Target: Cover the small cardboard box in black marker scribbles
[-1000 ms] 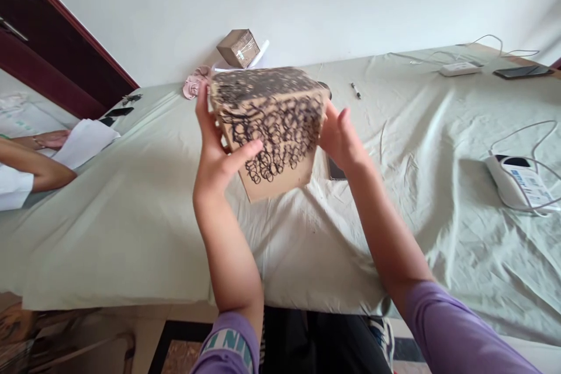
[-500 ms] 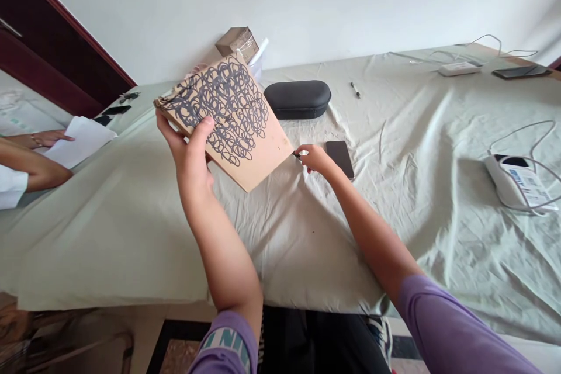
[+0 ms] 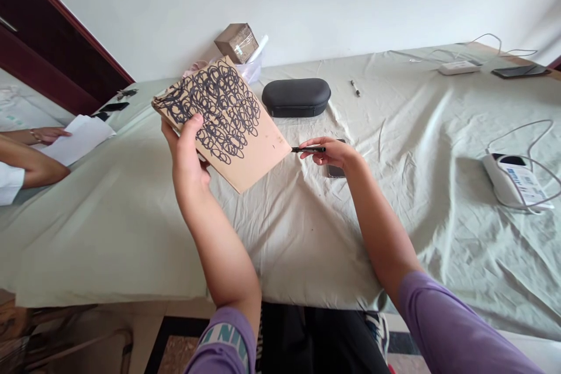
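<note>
Fingers point(image 3: 316, 144) of the right hand point(image 3: 336, 153) are pinching a black marker point(image 3: 304, 149) at the 3 o'clock edge of scribbled cardboard point(image 3: 228, 123), which the left hand point(image 3: 186, 155) is bracing steadily.

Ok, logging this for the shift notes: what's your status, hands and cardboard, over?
Left hand gripping black-scribbled cardboard. Right hand pinching black marker, tip at cardboard edge. Phone beneath right hand.

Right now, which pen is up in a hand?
The black pen pinched in the right hand; the other pen lies flat on the pale green sheet.
</note>
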`<state>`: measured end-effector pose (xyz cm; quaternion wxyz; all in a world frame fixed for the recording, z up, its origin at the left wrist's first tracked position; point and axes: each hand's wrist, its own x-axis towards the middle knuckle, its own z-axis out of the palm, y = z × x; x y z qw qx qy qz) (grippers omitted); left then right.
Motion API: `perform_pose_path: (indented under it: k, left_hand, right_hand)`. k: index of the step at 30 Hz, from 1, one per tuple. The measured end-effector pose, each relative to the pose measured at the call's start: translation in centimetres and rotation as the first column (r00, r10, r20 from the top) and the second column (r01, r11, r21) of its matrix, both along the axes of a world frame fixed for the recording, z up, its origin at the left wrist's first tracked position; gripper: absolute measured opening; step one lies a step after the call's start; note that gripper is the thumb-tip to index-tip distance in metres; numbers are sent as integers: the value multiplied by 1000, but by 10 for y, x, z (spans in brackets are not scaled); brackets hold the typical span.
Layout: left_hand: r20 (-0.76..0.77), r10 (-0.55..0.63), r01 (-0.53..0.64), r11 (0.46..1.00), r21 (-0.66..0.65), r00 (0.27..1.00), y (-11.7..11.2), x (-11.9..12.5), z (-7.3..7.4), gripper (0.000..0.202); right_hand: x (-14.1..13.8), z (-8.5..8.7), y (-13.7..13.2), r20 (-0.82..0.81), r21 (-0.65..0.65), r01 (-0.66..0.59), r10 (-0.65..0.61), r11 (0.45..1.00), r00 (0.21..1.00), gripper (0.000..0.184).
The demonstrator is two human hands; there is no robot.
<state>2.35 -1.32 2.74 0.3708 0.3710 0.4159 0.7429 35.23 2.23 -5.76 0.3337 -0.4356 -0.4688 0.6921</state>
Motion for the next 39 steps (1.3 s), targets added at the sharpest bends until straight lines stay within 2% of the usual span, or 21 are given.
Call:
perform_pose_path:
  k: [3, 6, 9, 11, 15, 20, 26, 30, 34, 39]
  left_hand:
    - [-3, -7, 7, 1000, 5, 1000, -1, 2, 1, 73]
    - [-7, -3, 3, 1000, 2, 1000, -3, 5, 2, 73]
    - [-18, -13, 13, 1000, 5, 1000, -5, 7, 2, 69]
    - [-32, -13, 13, 1000, -3, 999, -6, 8, 2, 67]
    - [-45, -19, 19, 1000, 4, 999, -5, 8, 1, 68]
    - [-43, -20, 21, 1000, 11, 999, -4, 7, 0, 73]
    - [-36, -32, 32, 999, -7, 999, -4, 9, 2, 58]
    - [-40, -50, 48, 998, -43, 998, -3, 6, 3, 73]
    - [-82, -85, 77, 992, -101, 993, -2, 3, 4, 87]
    - [-64, -98, 94, 994, -58, 993, -2, 3, 3, 85]
  right_hand:
    - [-1, 0, 0, 34, 57, 56, -58, 997, 998, 23]
    - [-7, 2, -2, 164, 148, 125, -149, 981, 975, 17]
    - [-14, 4, -3, 376, 250, 168, -256, 954, 891, 27]
    - [-18, 6, -3, 461, 305, 200, -328, 931, 825, 33]
    - [-20, 10, -5, 527, 265, 200, -315, 943, 789, 26]
    - [-18, 14, -5, 551, 191, 206, -279, 960, 787, 21]
    - [-14, 13, -4, 488, 138, 256, -290, 957, 823, 20]
    - [-14, 12, -5, 443, 151, 307, -342, 940, 829, 15]
    - [-16, 10, -6, 426, 113, 319, -336, 941, 840, 16]
    - [-15, 3, -2, 374, 61, 348, -345, 936, 861, 20]
